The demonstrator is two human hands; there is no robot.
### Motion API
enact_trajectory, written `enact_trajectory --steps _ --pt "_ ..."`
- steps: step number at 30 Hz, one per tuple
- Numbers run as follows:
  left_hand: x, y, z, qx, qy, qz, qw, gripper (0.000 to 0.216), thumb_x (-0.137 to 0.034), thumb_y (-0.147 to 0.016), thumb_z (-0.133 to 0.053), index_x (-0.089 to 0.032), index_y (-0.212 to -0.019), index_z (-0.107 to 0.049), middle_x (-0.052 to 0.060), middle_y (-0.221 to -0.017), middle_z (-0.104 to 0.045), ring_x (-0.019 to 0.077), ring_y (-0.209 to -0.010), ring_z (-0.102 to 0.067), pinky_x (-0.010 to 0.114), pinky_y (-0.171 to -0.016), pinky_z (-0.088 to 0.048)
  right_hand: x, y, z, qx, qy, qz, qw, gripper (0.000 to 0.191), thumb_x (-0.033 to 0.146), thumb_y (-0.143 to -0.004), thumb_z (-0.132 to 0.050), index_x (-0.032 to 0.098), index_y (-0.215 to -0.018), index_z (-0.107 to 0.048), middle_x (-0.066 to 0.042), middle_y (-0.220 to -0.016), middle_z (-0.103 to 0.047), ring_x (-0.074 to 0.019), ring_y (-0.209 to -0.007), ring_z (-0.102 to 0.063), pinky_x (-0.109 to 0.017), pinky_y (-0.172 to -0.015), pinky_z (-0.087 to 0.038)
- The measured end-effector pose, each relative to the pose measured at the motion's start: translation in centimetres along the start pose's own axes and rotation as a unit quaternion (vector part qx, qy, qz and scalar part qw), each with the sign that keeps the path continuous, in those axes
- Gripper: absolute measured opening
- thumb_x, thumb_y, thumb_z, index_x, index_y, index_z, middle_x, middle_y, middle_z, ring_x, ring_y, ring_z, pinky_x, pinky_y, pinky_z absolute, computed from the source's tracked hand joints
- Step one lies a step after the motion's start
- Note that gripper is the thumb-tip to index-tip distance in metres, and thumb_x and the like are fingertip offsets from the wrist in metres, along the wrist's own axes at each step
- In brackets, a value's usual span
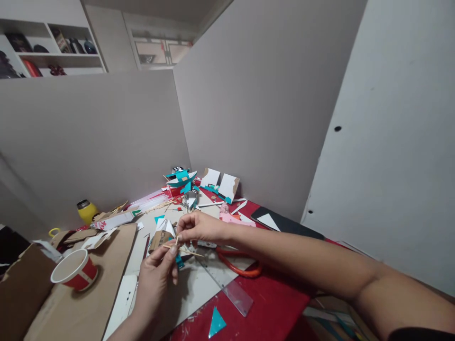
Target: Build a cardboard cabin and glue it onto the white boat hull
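Observation:
My left hand (156,267) pinches a thin wooden stick (194,253) between thumb and fingertips, its pointed end reaching out to the right. Close against it, my right hand (202,227) is closed with thumb and forefinger on a short pale stick piece that meets the first one; the exact contact is too small to make out. Just behind my fingers stands a brown cardboard piece with dark lettering (159,240), with white paper points above it. Below my right wrist lie scissors with orange-red handles (245,272). A clear ruler (232,293) extends from under my hands.
A red and white paper cup (80,272) stands on brown cardboard (110,279) at left. Farther back are a yellow bottle (87,213), a teal and white paper model (182,177) and a pink glue gun (231,218). A teal triangle (216,323) lies on the red cloth (277,298). Grey partitions (256,94) enclose the table.

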State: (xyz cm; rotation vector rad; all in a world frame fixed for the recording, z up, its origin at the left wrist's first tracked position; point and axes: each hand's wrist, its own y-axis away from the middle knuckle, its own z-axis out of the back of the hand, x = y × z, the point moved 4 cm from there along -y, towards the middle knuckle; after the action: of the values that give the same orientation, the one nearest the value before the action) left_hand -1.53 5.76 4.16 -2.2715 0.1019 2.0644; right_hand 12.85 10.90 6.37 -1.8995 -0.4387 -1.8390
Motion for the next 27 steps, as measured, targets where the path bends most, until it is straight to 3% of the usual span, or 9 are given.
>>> enact_trajectory --steps 8,11,16,21,27 --pt "0.5 -0.6 0.8 -0.018 0.030 -0.020 0.999 0.037 -0.043 -0.069 -0.078 -0.013 -0.090 -0.073 -0.004 -0.050 -0.054 0.0061 -0.046 -0.040 0.017 -0.047 -0.032 -1.1 -0.6 -1.1 -0.011 -0.187 -0.034 0.982 0.028 0.029 -0.060 -0.081 0.013 -0.072 -0.061 0.002 -0.061 -0.064 -0.0071 -0.051 -0.055 -0.017 -0.045 -0.041" --pt "0.5 -0.8 1.0 -0.018 0.053 -0.030 0.998 0.030 -0.041 -0.071 -0.077 -0.013 -0.082 -0.071 -0.004 -0.050 -0.052 0.0058 -0.046 -0.041 0.017 -0.047 -0.033 -1.6 -1.1 -1.3 -0.029 -0.205 -0.028 0.978 0.032 0.033 -0.059 -0.082 0.014 -0.072 -0.059 0.000 -0.067 -0.067 -0.0060 -0.050 -0.054 -0.017 -0.046 -0.040" --pt "0.5 -1.5 1.6 -0.021 0.102 -0.042 0.994 0.026 -0.038 -0.074 -0.075 -0.014 -0.075 -0.066 -0.005 -0.049 -0.049 0.0058 -0.045 -0.040 0.017 -0.047 -0.033 -2.5 -1.1 -1.2 -0.078 -0.135 0.002 0.988 0.034 0.038 -0.061 -0.082 0.014 -0.074 -0.062 0.006 -0.053 -0.057 -0.0055 -0.045 -0.047 -0.018 -0.045 -0.036" --pt "0.7 -1.8 1.6 -0.015 0.122 -0.031 0.992 0.026 -0.037 -0.074 -0.075 -0.013 -0.078 -0.066 -0.005 -0.051 -0.049 0.0052 -0.044 -0.038 0.017 -0.044 -0.031 -2.4 -0.1 -1.9 -0.051 -0.008 0.014 0.999 0.035 0.046 -0.063 -0.079 0.013 -0.069 -0.066 0.007 -0.049 -0.050 -0.0055 -0.044 -0.038 -0.021 -0.044 -0.028" --pt "1.1 -1.7 1.3 0.001 0.126 -0.016 0.992 0.028 -0.039 -0.077 -0.073 -0.013 -0.083 -0.066 -0.008 -0.050 -0.040 0.0036 -0.042 -0.031 0.015 -0.040 -0.027 -2.6 0.4 -2.4 -0.077 -0.006 0.005 0.997 0.039 0.050 -0.065 -0.076 0.015 -0.063 -0.060 0.006 -0.048 -0.049 -0.0063 -0.043 -0.037 -0.022 -0.044 -0.027"
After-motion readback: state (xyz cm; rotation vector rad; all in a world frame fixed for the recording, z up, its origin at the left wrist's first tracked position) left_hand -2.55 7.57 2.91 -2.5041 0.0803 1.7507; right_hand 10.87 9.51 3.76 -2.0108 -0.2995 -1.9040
